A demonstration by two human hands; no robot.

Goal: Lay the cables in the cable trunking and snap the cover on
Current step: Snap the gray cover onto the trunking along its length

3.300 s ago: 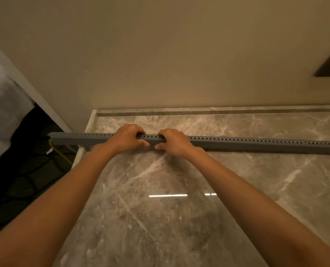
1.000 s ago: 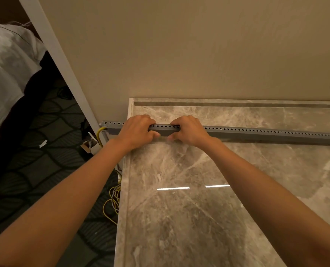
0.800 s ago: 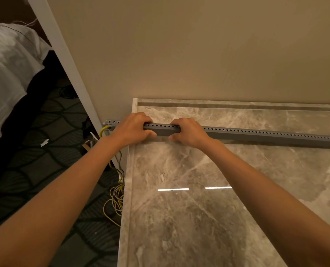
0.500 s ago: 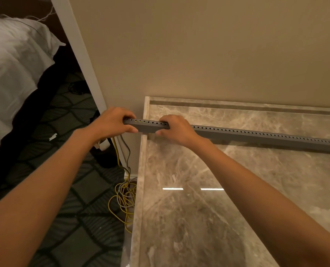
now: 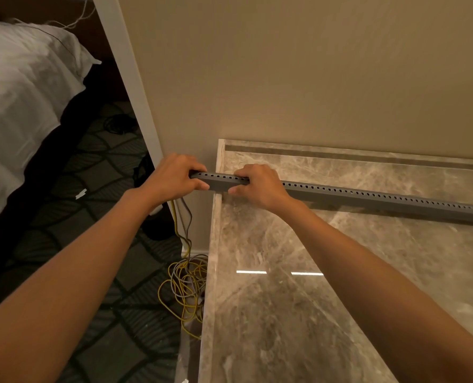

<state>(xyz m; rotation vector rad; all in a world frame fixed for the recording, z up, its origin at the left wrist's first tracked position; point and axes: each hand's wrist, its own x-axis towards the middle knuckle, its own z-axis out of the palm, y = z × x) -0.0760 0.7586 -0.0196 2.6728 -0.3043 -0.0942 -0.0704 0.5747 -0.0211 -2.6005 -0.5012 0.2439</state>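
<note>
Now my left grip (image 5: 174, 181) and right grip (image 5: 260, 186) both clasp the trunking (image 5: 368, 199) at its end overhanging the table (image 5: 285, 327); cables (image 5: 185, 286) hang below. Probably the snap-on step; next, a firm squeeze at this end.

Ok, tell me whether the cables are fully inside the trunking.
Not fully: the cables hang below the trunking at its left end, coiled on the floor.

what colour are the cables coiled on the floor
Yellow and grey cables, clearest in the head view.
</note>
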